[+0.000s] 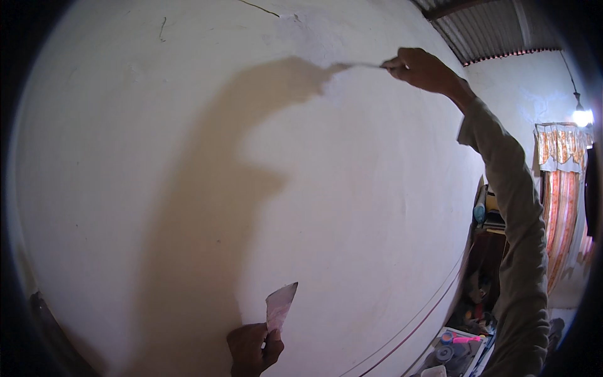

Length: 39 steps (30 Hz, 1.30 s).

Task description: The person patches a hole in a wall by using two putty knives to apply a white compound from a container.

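High on the white wall (352, 207), my right hand (430, 74) is closed round a thin putty knife (364, 65), seen nearly edge-on. Its tip points left and reaches the wall near a greyish smoothed patch (314, 38); whether it touches cannot be told. At the lower middle my left hand (254, 347) grips a second putty knife (281, 306) upright, its broad blade smeared with pale filler. My right arm casts a long shadow (201, 169) down the wall.
Thin cracks (259, 7) run above. At right hang a lit bulb (582, 117) and a patterned curtain (558, 207). Shelves with clutter (490, 217) and a low table with a pink-handled tool (466, 339) stand below. Cords (408, 333) run along the wall.
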Available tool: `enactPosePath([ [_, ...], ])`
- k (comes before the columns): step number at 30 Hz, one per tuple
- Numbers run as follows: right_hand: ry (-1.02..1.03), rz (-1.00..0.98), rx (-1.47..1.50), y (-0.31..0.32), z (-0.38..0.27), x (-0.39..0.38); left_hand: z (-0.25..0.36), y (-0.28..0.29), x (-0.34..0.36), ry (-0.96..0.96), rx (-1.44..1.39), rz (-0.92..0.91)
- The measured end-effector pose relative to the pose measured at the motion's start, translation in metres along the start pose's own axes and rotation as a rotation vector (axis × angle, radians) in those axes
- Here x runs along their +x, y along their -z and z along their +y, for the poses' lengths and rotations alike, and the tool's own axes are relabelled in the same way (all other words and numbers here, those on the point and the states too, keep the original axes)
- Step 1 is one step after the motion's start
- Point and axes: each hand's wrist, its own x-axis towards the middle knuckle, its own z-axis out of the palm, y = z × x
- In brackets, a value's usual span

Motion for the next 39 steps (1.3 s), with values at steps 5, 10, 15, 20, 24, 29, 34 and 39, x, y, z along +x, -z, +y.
enactPosePath([
  [5,-0.102,-0.189,0.128,0.019,-0.013,-0.036,0.001,0.007,0.001,0.081,-0.037,-0.114],
  [10,0.029,0.228,0.252,-0.012,-0.047,-0.04,0.001,0.002,-0.002,0.121,-0.079,-0.094],
  [15,-0.07,0.333,0.305,-0.051,-0.08,-0.039,0.003,-0.003,-0.002,0.149,-0.109,-0.028],
  [20,-0.17,0.327,0.349,-0.061,-0.099,-0.03,0.016,0.017,0.013,0.065,-0.068,-0.112],
  [24,-0.212,0.336,0.318,-0.069,-0.128,-0.032,0.008,0.011,0.008,0.113,-0.101,-0.147],
  [29,-0.129,0.152,0.445,-0.044,-0.138,-0.059,0.031,0.02,0.022,0.133,-0.143,0.081],
  [34,-0.353,-0.094,0.717,0.011,-0.125,-0.064,0.029,0.045,0.027,0.121,-0.095,-0.121],
  [39,-0.585,0.017,0.983,0.021,-0.078,-0.003,0.026,0.029,0.024,-0.009,-0.044,0.051],
])
